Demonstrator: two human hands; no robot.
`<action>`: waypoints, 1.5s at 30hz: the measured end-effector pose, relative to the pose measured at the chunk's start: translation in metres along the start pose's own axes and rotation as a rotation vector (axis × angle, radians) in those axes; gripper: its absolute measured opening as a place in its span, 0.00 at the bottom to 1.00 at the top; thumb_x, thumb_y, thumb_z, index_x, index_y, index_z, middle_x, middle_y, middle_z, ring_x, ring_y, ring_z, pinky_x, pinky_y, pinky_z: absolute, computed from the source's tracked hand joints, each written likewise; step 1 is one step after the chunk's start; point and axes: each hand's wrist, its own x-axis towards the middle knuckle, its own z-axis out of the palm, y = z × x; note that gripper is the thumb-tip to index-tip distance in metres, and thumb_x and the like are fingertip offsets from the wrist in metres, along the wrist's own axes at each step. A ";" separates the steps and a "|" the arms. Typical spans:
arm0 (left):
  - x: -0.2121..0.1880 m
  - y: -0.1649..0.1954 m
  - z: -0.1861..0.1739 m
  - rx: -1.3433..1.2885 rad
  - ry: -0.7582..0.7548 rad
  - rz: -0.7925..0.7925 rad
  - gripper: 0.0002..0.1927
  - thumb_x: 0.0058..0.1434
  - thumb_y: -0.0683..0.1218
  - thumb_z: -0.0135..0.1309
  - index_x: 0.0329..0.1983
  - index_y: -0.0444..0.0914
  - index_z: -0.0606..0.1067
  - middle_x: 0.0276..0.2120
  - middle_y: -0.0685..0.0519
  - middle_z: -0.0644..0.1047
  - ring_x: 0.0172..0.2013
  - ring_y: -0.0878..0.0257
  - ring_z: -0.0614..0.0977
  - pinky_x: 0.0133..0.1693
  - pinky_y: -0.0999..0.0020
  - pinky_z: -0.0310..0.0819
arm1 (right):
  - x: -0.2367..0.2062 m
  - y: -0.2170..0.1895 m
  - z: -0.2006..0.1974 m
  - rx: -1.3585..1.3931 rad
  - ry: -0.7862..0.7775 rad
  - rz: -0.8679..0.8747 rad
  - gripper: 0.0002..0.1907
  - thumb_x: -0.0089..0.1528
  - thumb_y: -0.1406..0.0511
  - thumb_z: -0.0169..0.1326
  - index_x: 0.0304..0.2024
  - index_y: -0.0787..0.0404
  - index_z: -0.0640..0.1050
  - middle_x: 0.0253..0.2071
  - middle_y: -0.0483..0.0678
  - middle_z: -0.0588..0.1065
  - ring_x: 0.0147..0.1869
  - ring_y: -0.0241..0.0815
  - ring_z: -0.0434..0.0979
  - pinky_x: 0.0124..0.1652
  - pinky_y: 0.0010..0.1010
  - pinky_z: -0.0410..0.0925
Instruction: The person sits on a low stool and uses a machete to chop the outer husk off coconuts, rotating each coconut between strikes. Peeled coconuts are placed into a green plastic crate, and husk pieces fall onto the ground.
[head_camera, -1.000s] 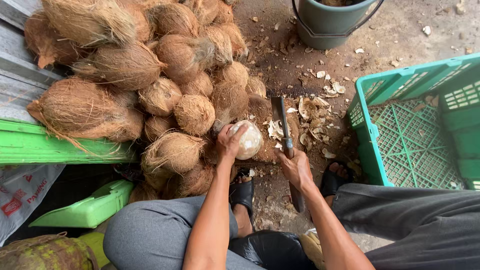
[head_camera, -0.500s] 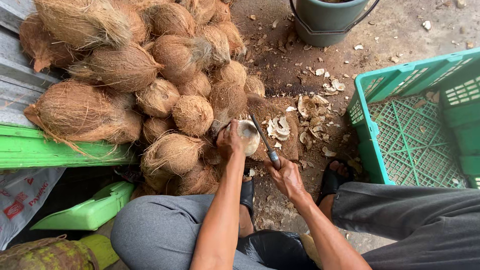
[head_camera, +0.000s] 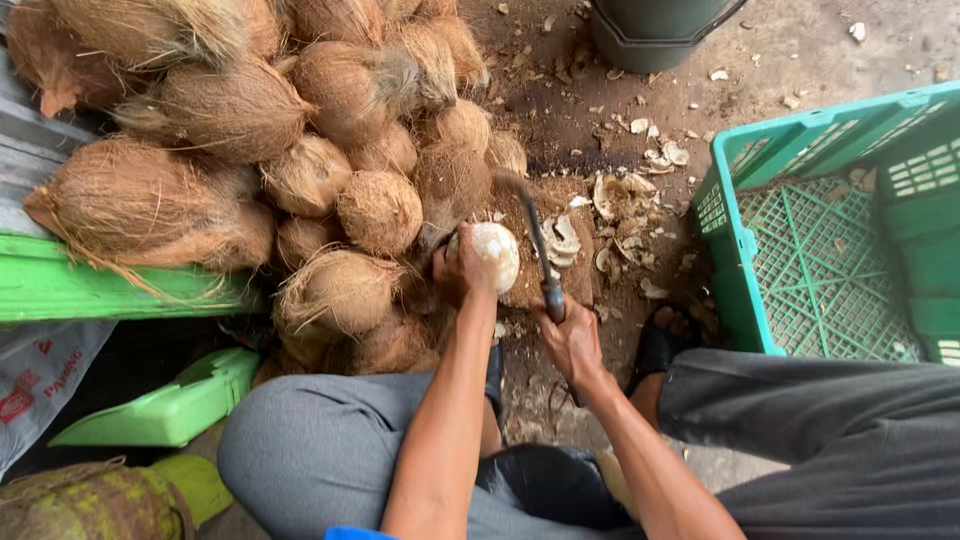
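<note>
left hand (head_camera: 462, 268): we grip the pale peeled coconut (head_camera: 492, 252)
right hand (head_camera: 572, 340): we clench the knife (head_camera: 540, 255) handle, blade beside it

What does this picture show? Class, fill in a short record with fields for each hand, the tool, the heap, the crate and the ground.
left hand: fingers grip a pale, round, partly peeled coconut on a wooden block
right hand: fingers closed on the handle of a dark curved steel knife, blade beside the coconut
heap: brown fibrous husked coconuts, piled left of the hands
crate: green plastic lattice crate, on the right
ground: pale shell chips scattered on dirt
</note>
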 end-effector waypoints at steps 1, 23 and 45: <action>-0.002 0.001 -0.002 0.002 -0.029 0.011 0.31 0.60 0.68 0.56 0.54 0.41 0.77 0.42 0.45 0.82 0.29 0.58 0.82 0.26 0.67 0.76 | -0.001 -0.001 0.002 -0.036 -0.003 0.008 0.19 0.68 0.54 0.55 0.31 0.62 0.75 0.19 0.47 0.67 0.20 0.36 0.62 0.23 0.38 0.60; 0.065 -0.056 0.041 0.023 -0.190 0.640 0.55 0.45 0.64 0.65 0.75 0.41 0.61 0.64 0.39 0.64 0.60 0.47 0.69 0.49 0.44 0.69 | -0.009 0.013 0.005 0.180 0.015 -0.120 0.11 0.67 0.60 0.55 0.34 0.61 0.78 0.22 0.46 0.72 0.25 0.36 0.68 0.25 0.37 0.64; 0.039 -0.008 0.024 -0.106 -0.129 0.087 0.38 0.56 0.72 0.53 0.63 0.46 0.69 0.55 0.45 0.70 0.50 0.50 0.76 0.48 0.50 0.75 | 0.017 0.000 -0.002 -0.343 -0.138 0.079 0.22 0.70 0.52 0.47 0.33 0.62 0.77 0.19 0.46 0.70 0.19 0.38 0.65 0.21 0.36 0.64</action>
